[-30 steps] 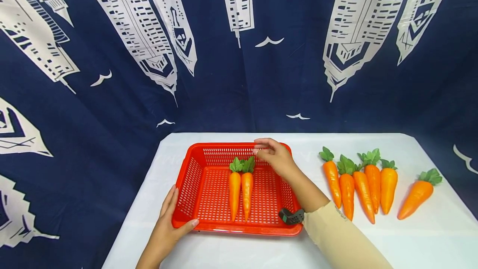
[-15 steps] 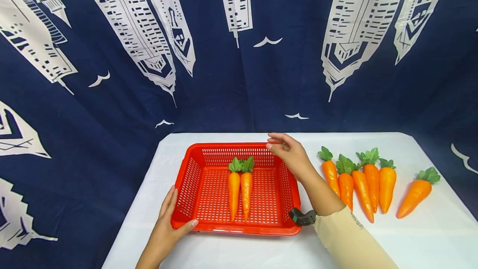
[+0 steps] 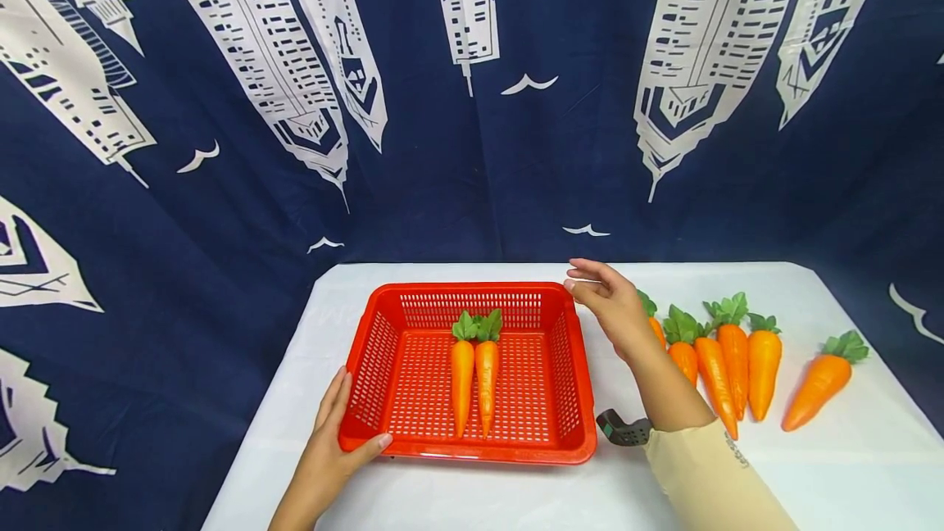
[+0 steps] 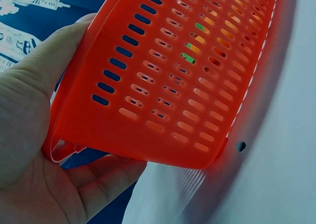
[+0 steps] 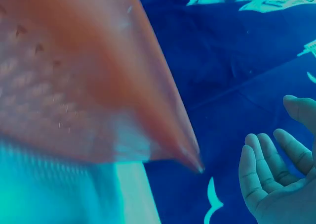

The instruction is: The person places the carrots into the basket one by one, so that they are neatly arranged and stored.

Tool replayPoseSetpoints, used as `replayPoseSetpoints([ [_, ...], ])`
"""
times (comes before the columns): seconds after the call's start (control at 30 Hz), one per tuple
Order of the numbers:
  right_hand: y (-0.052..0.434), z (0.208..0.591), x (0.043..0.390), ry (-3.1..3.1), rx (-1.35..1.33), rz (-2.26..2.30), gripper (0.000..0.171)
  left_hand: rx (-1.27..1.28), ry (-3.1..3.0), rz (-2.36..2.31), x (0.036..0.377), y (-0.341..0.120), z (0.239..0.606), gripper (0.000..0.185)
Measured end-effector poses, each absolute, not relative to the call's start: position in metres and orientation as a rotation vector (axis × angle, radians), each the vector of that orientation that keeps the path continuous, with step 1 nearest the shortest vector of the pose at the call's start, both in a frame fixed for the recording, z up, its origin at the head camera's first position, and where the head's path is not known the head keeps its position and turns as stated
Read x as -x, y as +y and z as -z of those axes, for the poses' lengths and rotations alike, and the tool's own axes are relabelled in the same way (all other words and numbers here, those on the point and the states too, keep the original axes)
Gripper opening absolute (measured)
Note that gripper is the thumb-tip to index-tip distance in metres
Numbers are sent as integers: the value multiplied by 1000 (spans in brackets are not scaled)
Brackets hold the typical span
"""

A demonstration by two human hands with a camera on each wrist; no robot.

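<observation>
A red plastic basket (image 3: 487, 455) with slotted walls stands on the white table in the head view. Two carrots with green leaves lie side by side inside it, one left (image 3: 462, 383) and one right (image 3: 487, 379). My left hand (image 3: 328, 437) holds the basket's near left corner, thumb at the front rim and fingers along the left side. The left wrist view shows that hand (image 4: 29, 110) around the corner of the basket (image 4: 148, 85). Just right of the basket's far right corner, my right hand (image 3: 615, 306) is raised with relaxed fingers, holding nothing, partly covering a carrot (image 3: 655, 328).
Several carrots (image 3: 764, 367) lie in a loose row on the table (image 3: 870, 441) to the right. A single carrot (image 3: 820, 388) lies apart, farther right. A navy cloth (image 3: 413, 187) with white buildings and birds hangs behind the table.
My right hand has moved right, from over the basket's far right part to beyond its rim, towards the carrots. The left hand, basket and carrots have stayed put.
</observation>
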State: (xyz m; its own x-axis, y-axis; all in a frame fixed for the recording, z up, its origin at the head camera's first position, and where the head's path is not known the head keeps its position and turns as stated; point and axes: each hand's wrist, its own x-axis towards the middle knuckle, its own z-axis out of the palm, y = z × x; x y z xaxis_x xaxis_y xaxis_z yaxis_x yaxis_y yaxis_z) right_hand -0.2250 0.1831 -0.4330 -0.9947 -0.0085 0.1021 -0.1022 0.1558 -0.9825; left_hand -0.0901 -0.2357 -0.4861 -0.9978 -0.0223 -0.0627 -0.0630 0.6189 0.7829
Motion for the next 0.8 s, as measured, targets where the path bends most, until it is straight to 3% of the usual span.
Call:
replayPoseSetpoints([
  [0.8,229,470,204,-2442,295,-1861,68,62,2781,-1338,91,-236,487,114],
])
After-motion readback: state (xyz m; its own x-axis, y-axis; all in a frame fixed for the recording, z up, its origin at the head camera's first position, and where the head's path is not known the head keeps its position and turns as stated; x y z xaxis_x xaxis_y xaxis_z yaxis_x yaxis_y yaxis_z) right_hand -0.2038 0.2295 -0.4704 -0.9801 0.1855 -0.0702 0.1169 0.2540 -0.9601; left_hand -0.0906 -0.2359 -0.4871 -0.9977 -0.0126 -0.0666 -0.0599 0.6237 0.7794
